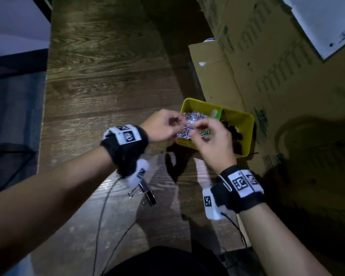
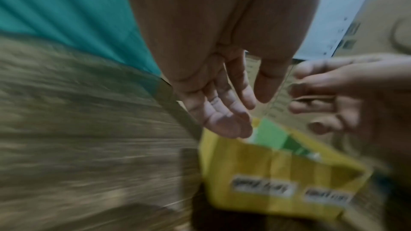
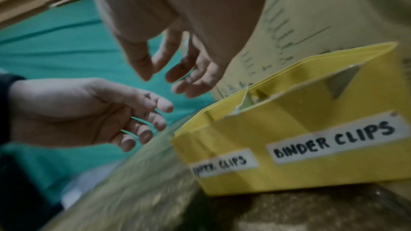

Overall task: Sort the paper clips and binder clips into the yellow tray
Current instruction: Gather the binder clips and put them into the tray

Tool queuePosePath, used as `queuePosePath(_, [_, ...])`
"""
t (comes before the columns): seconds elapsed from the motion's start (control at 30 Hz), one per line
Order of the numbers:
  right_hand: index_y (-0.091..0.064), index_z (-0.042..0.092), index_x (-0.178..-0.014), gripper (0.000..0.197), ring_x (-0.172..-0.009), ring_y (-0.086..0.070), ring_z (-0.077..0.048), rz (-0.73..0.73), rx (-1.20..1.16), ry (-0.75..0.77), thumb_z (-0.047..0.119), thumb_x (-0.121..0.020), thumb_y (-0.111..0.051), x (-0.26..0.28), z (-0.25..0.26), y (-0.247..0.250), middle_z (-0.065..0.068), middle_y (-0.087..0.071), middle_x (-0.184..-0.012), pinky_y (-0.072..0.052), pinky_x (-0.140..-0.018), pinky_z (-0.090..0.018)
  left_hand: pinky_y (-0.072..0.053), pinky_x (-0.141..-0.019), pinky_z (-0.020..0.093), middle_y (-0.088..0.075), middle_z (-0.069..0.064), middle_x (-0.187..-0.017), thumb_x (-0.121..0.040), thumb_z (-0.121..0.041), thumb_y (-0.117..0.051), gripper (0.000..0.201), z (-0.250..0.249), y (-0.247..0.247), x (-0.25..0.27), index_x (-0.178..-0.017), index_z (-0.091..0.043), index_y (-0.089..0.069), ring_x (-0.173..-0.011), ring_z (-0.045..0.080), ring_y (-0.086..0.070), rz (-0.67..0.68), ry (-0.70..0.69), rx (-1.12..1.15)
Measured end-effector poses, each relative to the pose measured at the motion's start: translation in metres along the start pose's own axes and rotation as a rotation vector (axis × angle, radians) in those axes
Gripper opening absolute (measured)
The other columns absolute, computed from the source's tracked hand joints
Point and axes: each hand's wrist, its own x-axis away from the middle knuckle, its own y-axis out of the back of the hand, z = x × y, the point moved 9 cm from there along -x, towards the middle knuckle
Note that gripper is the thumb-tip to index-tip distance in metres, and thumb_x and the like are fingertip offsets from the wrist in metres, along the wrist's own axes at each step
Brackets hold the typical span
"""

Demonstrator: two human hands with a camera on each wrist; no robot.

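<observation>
Wooden table (image 1: 108, 76) carrying: yellow tray (image 1: 245, 124), 2 black binder clips (image 1: 145, 194), cardboard boxes (image 1: 267, 66), thin black cables (image 1: 104, 212).

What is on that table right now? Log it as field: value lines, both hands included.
tray: yellow tray, green divider, on the wooden table
left compartment: paper clips, heaped
right compartment: dark binder clips
labels: BINDER CLIPS label; the second label is blurred
unsorted: two loose binder clips on the table
left hand: over the paper clips, fingers relaxed, nothing seen held
right hand: the same
</observation>
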Motion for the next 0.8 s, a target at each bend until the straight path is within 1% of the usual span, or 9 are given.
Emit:
queuePosePath(0.1, [-0.066, 0.02, -0.098, 0.021, -0.088, -0.058, -0.012, 0.542, 0.178, 0.058, 0.025, -0.079, -0.074, 0.035, 0.004, -0.075, 0.002, -0.06, -0.1, -0.049, -0.079, -0.033, -0.044, -0.072, 0.022, -0.067, -0.004, -0.103, -0.083, -0.01, -0.06, 0.032, 0.056, 0.026, 0.034, -0.111, -0.025, -0.062, -0.077, 0.007, -0.059, 0.123, 0.054, -0.474])
queuePosePath(0.17, [-0.057, 0.027, -0.117, 0.044, -0.102, -0.053, -0.013, 0.874, 0.369, 0.054, 0.039, -0.078, -0.073, 0.074, -0.01, -0.118, 0.003, -0.051, -0.116, -0.047, -0.089, -0.038, -0.04, -0.077, 0.024, -0.049, -0.003, -0.127, -0.081, -0.015, -0.061, 0.05, 0.099, 0.03, 0.066, -0.126, -0.033, -0.049, -0.091, 0.01, -0.05, 0.304, 0.149, -0.702])
queuePosePath(0.23, [-0.04, 0.031, -0.134, 0.072, -0.116, -0.046, -0.02, 1.042, 0.503, 0.094, 0.045, -0.074, -0.075, 0.105, -0.023, -0.148, 0.002, -0.039, -0.134, -0.046, -0.093, -0.042, -0.04, -0.084, 0.028, -0.03, -0.002, -0.134, -0.075, -0.033, -0.068, 0.068, 0.132, 0.024, 0.096, -0.134, -0.043, -0.035, -0.108, 0.017, -0.043, 0.447, 0.207, -0.834])
queuePosePath(0.33, [-0.008, 0.033, -0.147, 0.11, -0.133, -0.029, -0.031, 1.096, 0.665, 0.141, 0.045, -0.066, -0.081, 0.131, -0.038, -0.178, -0.003, -0.015, -0.151, -0.04, -0.101, -0.051, -0.044, -0.088, 0.038, -0.017, -0.001, -0.139, -0.065, -0.057, -0.069, 0.088, 0.158, 0.01, 0.122, -0.137, -0.05, -0.019, -0.119, 0.026, -0.035, 0.424, 0.267, -0.885])
queuePosePath(0.4, [0.002, 0.032, -0.148, 0.116, -0.135, -0.024, -0.036, 1.061, 0.733, 0.088, 0.044, -0.067, -0.08, 0.136, -0.046, -0.189, -0.003, -0.008, -0.153, -0.041, -0.1, -0.052, -0.047, -0.086, 0.042, -0.014, 0.001, -0.142, -0.066, -0.064, -0.066, 0.088, 0.163, -0.001, 0.128, -0.138, -0.05, -0.016, -0.119, 0.031, -0.035, 0.343, 0.288, -0.906])
queuePosePath(0.5, [-0.008, 0.024, -0.146, 0.099, -0.128, -0.033, -0.041, 0.956, 0.8, 0.068, 0.032, -0.075, -0.076, 0.138, -0.051, -0.202, -0.01, -0.015, -0.147, -0.046, -0.093, -0.049, -0.049, -0.082, 0.042, -0.021, 0.003, -0.139, -0.073, -0.058, -0.063, 0.076, 0.165, -0.013, 0.13, -0.136, -0.047, -0.023, -0.114, 0.033, -0.038, 0.227, 0.273, -0.903])
queuePosePath(0.6, [-0.023, 0.017, -0.138, 0.075, -0.103, -0.055, -0.038, 0.877, 0.767, 0.065, 0.009, -0.079, -0.068, 0.136, -0.055, -0.207, -0.013, -0.023, -0.138, -0.053, -0.08, -0.046, -0.046, -0.088, 0.042, -0.034, 0.004, -0.132, -0.08, -0.046, -0.062, 0.06, 0.161, -0.016, 0.13, -0.134, -0.042, -0.036, -0.105, 0.032, -0.042, 0.138, 0.205, -0.829])
queuePosePath(0.67, [-0.026, 0.019, -0.135, 0.066, -0.089, -0.061, -0.034, 0.88, 0.726, 0.036, 0.004, -0.082, -0.063, 0.135, -0.056, -0.206, -0.012, -0.027, -0.133, -0.054, -0.075, -0.045, -0.045, -0.089, 0.041, -0.044, 0.007, -0.127, -0.076, -0.04, -0.067, 0.055, 0.156, -0.015, 0.132, -0.128, -0.036, -0.048, -0.098, 0.033, -0.048, 0.121, 0.163, -0.813])
queuePosePath(0.8, [-0.03, 0.021, -0.123, 0.054, -0.093, -0.06, -0.036, 0.863, 0.68, 0.01, 0.005, -0.082, -0.061, 0.129, -0.046, -0.204, -0.012, -0.036, -0.125, -0.052, -0.077, -0.049, -0.047, -0.076, 0.029, -0.057, 0.006, -0.106, -0.059, -0.042, -0.079, 0.05, 0.136, -0.011, 0.132, -0.104, -0.026, -0.064, -0.081, 0.026, -0.056, 0.078, 0.063, -0.869])
